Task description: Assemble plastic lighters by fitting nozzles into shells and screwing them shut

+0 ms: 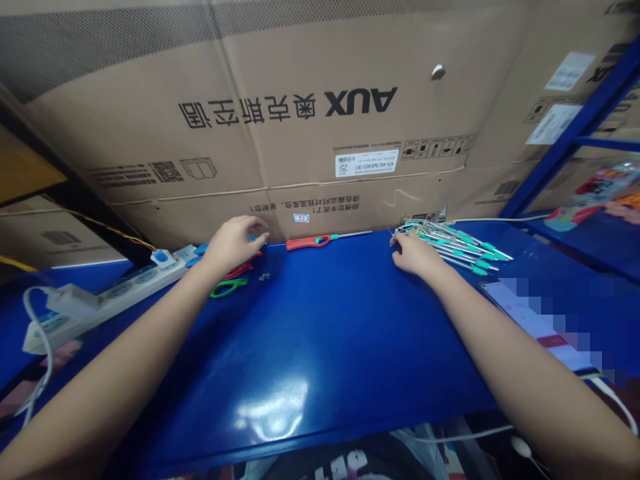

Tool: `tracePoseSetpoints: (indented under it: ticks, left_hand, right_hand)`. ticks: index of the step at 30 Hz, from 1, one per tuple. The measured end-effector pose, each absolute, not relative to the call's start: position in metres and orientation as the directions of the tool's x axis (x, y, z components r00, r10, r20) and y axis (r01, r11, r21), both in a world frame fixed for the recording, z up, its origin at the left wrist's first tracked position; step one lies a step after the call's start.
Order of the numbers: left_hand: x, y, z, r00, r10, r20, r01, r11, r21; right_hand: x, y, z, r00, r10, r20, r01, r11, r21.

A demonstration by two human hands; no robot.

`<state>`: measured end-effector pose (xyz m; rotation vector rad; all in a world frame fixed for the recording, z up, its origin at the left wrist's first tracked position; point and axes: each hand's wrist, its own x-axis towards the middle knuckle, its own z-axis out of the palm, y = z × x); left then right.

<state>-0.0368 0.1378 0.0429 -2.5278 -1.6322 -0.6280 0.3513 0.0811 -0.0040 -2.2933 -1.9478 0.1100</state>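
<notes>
Our left hand [234, 243] and right hand [414, 253] are bare, and so are the left forearm [125, 360] and right forearm [505, 340], slim at the wrists and broadening smoothly toward the elbows. At the lower edge of our view we make out a dark garment [305, 465], nearly black, with bold lettering [350, 464] across it. The letters look thick and blocky, mostly white with a faint pinkish tint; they are cut off, and we cannot read them.

Across the room from us, upside-down "AUX" lettering [361, 101] marks cardboard [280, 60] behind a glossy blue table [320, 320], light glinting near; a blue post [575, 133] slants right.
</notes>
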Motion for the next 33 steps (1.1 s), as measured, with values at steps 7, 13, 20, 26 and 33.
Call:
tracePoseSetpoints:
  ticks: [7, 13, 20, 26, 33]
  left_hand:
    - [-0.083, 0.141, 0.060, 0.265, 0.940, 0.216, 0.957, -0.284, 0.062]
    - [-0.092, 0.133, 0.054, 0.282, 0.945, 0.168, 0.959, -0.279, -0.041]
    - [-0.091, 0.129, 0.052, 0.182, 0.983, 0.031, 0.977, -0.178, -0.119]
    - [-0.085, 0.119, 0.060, 0.118, 0.992, 0.044, 0.975, -0.108, -0.196]
    - [-0.038, 0.075, 0.069, 0.302, 0.949, 0.088, 0.943, -0.284, -0.174]
  right_hand:
    - [0.351, 0.079, -0.003, 0.132, 0.990, 0.041, 0.989, -0.129, -0.074]
    - [0.330, 0.062, 0.016, 0.030, 0.993, 0.111, 0.999, -0.026, -0.038]
    - [0.278, 0.039, 0.008, -0.197, 0.979, -0.044, 0.980, 0.195, -0.037]
    - [0.275, 0.039, 0.001, -0.255, 0.963, -0.085, 0.967, 0.252, -0.039]
    - [0.279, 0.042, -0.001, -0.310, 0.945, -0.105, 0.951, 0.305, -0.055]
